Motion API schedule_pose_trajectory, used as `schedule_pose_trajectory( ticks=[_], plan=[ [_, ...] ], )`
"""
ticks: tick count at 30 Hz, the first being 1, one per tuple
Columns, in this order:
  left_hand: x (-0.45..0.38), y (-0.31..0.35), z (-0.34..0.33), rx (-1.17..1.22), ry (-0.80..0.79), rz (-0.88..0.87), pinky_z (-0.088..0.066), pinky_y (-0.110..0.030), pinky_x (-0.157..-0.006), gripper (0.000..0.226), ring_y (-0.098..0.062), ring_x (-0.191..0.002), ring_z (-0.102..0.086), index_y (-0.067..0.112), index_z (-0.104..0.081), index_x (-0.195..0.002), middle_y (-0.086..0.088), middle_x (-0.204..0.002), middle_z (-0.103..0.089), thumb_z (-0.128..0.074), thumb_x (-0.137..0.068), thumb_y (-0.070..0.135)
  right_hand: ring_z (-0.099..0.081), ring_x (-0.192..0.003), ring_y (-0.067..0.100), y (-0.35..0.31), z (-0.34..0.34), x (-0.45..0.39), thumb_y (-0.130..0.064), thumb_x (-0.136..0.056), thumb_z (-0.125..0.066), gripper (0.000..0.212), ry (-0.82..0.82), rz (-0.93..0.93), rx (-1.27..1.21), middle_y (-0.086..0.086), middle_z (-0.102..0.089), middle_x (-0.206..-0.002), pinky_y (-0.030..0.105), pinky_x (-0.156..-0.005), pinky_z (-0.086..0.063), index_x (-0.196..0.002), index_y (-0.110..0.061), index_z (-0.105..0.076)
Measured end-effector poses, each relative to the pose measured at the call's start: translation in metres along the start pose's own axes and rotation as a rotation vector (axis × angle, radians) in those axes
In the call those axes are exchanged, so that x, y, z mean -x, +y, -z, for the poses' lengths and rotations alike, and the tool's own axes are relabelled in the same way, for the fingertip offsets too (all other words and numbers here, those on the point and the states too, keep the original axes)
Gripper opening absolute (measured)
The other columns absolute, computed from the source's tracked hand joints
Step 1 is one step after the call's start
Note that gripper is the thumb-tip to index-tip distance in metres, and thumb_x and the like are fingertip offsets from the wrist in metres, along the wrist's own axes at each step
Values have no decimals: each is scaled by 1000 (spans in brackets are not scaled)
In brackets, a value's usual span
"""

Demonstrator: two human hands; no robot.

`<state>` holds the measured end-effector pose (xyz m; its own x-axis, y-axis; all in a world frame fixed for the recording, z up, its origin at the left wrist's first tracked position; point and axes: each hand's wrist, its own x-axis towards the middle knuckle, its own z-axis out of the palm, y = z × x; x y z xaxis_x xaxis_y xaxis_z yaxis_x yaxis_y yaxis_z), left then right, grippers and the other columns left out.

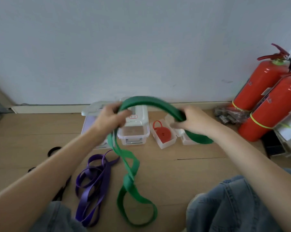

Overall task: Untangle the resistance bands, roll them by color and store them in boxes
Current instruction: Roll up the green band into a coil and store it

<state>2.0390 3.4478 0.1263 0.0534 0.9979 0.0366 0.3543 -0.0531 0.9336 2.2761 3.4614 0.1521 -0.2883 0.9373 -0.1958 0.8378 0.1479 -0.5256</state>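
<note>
We've got the wide green rubber band [151,102] gripped in left hand [110,118] and right hand [192,122]; next we should work its knot [128,180] loose before rolling.

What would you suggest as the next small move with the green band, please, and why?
Probably lower the right hand to the knot and loosen it. The green band arches between both hands, the left hand gripping its other end, but the hanging part below is knotted above the floor, so it cannot be rolled yet.
</note>
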Motion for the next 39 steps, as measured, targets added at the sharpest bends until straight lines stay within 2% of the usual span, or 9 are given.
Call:
schedule_pose_trajectory(
  ticks=[4,9,15,19,22,24,27,32,39],
  plan=[
    [3,37,6,-209,-119,-117,-29,-11,-42,10,0,-40,-36,11,-58,-69,13,-44,-40,-63,-75,4,-46,-126,10,-11,-10,7,-45,-65,-81,87,-247,41,-211,-14,-49,-135,31,-105,-35,-138,-34,-37],
    [4,29,-17,-393,-170,-150,-31,-10,-43,18,3,-41,-42,19,-52,-62,10,-50,-42,-63,-69,5,-58,-70,14,-33,-35,5,-20,-74,-75,17,-51,200,-439,-5,-59,-69,34,-76,-48,-81,-13,-62],
    [22,-43,-27,-350,-395,44,-47,-48,-74,8,-17,-69,-50,1,-51,-79,-10,-74,-52,-58,-81,5,-54,-57,8,-41,-18,3,0,-71,-55,10,-37,309,-1272,-2,-56,-61,21,-63,-47,-75,-8,-53],
    [20,-44,-17,-371,-274,91,-50,-45,-73,22,-18,-66,-54,16,-44,-68,-4,-66,-52,-55,-85,7,-58,-64,13,-27,-5,2,-3,-85,-57,8,52,122,-906,1,-57,-63,35,-76,-45,-81,-9,-60],
    [8,-8,10,40,-37,43,-51,-34,-62,20,-11,-44,-51,18,-48,-69,7,-44,-48,-52,-86,10,-59,-79,14,-10,-6,4,-27,-83,-68,22,-294,-82,-59,1,-63,-86,23,-69,-45,-97,-12,-60],
    [9,14,11,-2,-100,-49,-42,-20,-50,10,-8,-41,-44,18,-49,-70,9,-42,-45,-55,-77,14,-57,-104,16,-8,-16,8,-41,-77,-71,50,-523,-123,140,-1,-59,-118,27,-87,-46,-117,-16,-55],
    [15,24,-14,-343,-273,-124,-30,-13,-44,21,-7,-50,-40,19,-45,-69,7,-55,-44,-62,-76,9,-52,-119,13,-19,-24,9,-36,-68,-79,63,-444,12,-330,-4,-58,-127,35,-104,-40,-123,-20,-53],
    [9,10,-31,-468,-266,-172,-34,-13,-51,28,-4,-58,-41,25,-39,-67,6,-63,-45,-57,-78,7,-47,-67,15,-34,-42,7,-17,-77,-71,21,-156,211,-159,-5,-47,-64,33,-67,-38,-70,-18,-51],
    [27,-50,-32,-394,-403,21,-45,-28,-70,19,-16,-76,-57,15,-50,-76,6,-73,-56,-46,-90,3,-58,-71,14,-37,-7,9,-4,-75,-59,10,-76,334,-1096,1,-60,-70,30,-76,-49,-84,-8,-58]
  ],
)
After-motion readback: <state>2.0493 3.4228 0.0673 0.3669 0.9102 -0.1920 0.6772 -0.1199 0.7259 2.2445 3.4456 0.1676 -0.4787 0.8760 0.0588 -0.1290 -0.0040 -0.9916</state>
